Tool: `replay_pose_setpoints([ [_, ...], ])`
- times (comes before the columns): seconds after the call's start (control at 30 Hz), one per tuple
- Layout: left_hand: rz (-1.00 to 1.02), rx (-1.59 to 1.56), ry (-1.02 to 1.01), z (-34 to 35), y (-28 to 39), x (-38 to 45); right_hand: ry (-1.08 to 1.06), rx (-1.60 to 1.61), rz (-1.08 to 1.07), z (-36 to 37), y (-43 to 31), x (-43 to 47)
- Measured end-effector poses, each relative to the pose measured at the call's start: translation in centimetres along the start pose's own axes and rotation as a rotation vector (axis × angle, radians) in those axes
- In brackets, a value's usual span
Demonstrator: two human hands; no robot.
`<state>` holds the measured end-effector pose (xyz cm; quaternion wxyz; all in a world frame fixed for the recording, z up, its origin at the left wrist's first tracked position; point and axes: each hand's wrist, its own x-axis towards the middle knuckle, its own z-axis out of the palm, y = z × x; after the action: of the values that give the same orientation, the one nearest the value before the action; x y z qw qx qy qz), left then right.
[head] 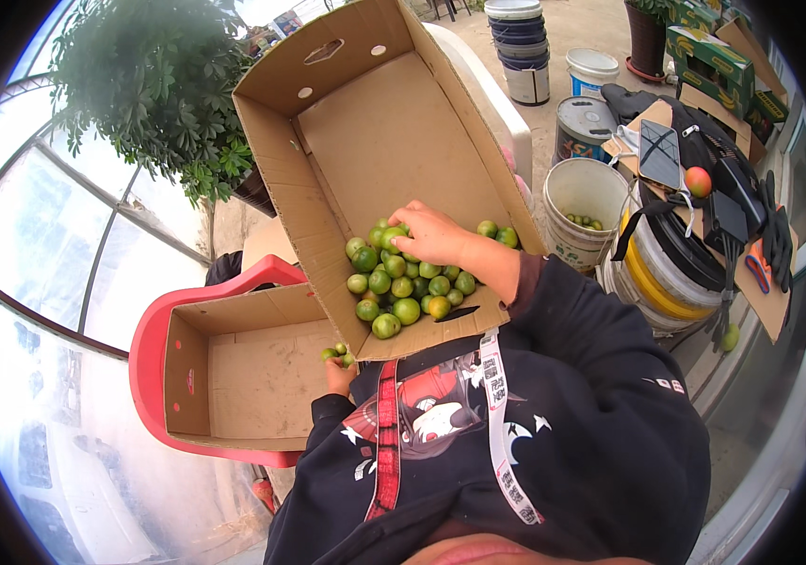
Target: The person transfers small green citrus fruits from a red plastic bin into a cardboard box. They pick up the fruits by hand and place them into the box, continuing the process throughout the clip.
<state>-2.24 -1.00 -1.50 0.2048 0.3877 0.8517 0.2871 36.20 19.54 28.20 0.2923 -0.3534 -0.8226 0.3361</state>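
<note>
Before me a large cardboard box point(403, 120) slopes down towards my chest. Small round green fruits point(403, 286), one of them yellowing, are heaped at its near end. My right hand point(428, 229) reaches over the heap, thumb and fingers around a green fruit point(392, 239). A thin dark pointed object point(457, 313) lies beside the heap; its kind is unclear. Lower left, my left hand point(338, 376) holds several small green fruits point(338, 353) above the edge of a second cardboard box point(262, 381), which sits in a red plastic chair point(149, 374).
A leafy potted plant point(156, 85) stands at left. To the right are a white bucket point(583, 187) with green fruits inside, a lidded bucket point(583, 123) and stacked buckets point(518, 49). A phone point(659, 153), a reddish fruit point(697, 181) and orange-handled scissors point(757, 265) lie on cardboard.
</note>
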Motion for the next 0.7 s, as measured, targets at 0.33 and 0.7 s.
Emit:
replay_pose_setpoints([
  [0.33,0.136,-0.237,-0.12,-1.0,-3.2,0.5,-0.035,0.022,0.0,0.0,-0.6,0.0],
  [0.7,0.621,-0.895,0.315,-13.4,30.5,-8.8,-0.382,0.55,-0.011,-0.8,-1.7,-0.1],
])
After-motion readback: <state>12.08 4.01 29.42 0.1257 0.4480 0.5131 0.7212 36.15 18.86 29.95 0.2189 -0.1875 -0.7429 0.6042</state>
